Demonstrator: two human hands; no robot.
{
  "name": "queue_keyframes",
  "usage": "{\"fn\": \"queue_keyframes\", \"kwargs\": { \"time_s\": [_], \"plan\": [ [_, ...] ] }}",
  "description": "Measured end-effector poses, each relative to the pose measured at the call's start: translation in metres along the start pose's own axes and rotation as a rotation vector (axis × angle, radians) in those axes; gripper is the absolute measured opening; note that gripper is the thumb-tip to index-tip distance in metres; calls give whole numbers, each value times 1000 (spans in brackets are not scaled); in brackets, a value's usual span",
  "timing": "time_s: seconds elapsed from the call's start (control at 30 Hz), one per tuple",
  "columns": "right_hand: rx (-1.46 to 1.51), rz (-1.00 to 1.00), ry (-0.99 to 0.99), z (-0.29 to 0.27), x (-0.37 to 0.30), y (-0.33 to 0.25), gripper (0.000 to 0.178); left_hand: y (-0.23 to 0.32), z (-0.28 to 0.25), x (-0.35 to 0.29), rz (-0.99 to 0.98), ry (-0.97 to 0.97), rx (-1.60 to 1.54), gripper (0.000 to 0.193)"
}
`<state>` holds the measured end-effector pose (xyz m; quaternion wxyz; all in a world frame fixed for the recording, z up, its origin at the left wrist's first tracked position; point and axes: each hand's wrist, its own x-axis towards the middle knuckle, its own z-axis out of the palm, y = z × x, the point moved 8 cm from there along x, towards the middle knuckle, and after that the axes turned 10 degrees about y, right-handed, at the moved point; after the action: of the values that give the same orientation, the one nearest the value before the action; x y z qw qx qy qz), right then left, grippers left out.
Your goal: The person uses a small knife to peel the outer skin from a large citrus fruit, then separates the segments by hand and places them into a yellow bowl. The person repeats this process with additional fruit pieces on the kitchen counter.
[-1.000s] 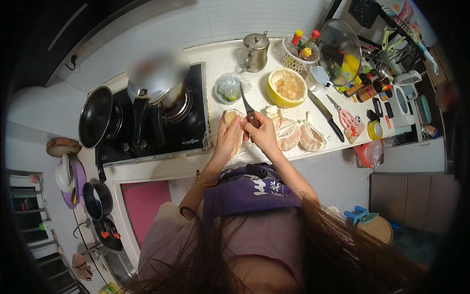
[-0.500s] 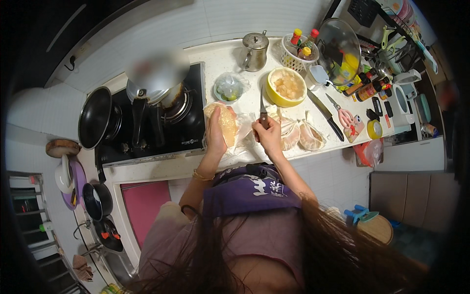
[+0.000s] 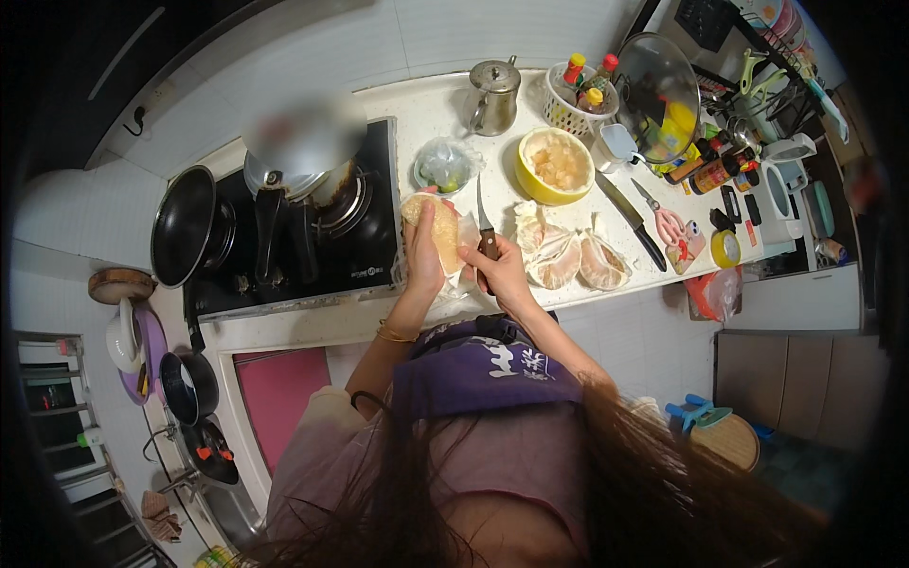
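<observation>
My left hand (image 3: 423, 254) holds up a large pale pomelo segment (image 3: 437, 227) above the white counter (image 3: 426, 104). My right hand (image 3: 502, 275) grips a small paring knife (image 3: 485, 225) by its brown handle, blade pointing up, just right of the segment. Peeled pomelo pieces (image 3: 563, 257) and white pith lie on the counter to the right of my hands. A yellow bowl (image 3: 554, 166) of peeled fruit flesh stands behind them.
A black gas stove (image 3: 303, 237) with a lidded pot and a frying pan (image 3: 185, 227) sits to the left. A metal kettle (image 3: 494, 95), a basket of sauce bottles (image 3: 582, 95), a glass lid (image 3: 658, 95), a large knife (image 3: 630, 218) and scissors (image 3: 668, 222) lie around.
My left hand lifted the pomelo segment off the counter and turned it upright. My right hand drew the knife back to the right, with the blade pointing upward.
</observation>
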<state>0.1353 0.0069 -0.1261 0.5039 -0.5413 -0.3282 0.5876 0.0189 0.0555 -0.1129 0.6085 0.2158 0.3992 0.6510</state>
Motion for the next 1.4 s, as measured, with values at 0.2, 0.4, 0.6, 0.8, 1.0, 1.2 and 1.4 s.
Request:
{"fn": "queue_keyframes", "kwargs": {
  "time_s": [0.2,0.4,0.6,0.8,1.0,1.2,1.4],
  "plan": [
    [-2,-60,59,1,6,-1,14,-28,-11,-12,-154,10,141,34],
    [-48,-69,93,-9,11,12,13,-46,-25,-9,-237,35,61,22],
    [2,-42,153,-29,22,14,21,-47,-26,-15,-379,-21,68,24],
    [-31,14,123,-38,34,22,18,-51,-21,-23,-451,-186,-10,28],
    [-201,-69,257,-73,56,36,15,-26,-16,-38,-498,-335,-37,45],
    [-580,-164,15,-47,55,55,21,-11,-30,-19,-362,-241,35,50],
    [-870,-236,36,-33,54,64,35,-6,-42,-13,-325,-187,107,49]
  ]
}}
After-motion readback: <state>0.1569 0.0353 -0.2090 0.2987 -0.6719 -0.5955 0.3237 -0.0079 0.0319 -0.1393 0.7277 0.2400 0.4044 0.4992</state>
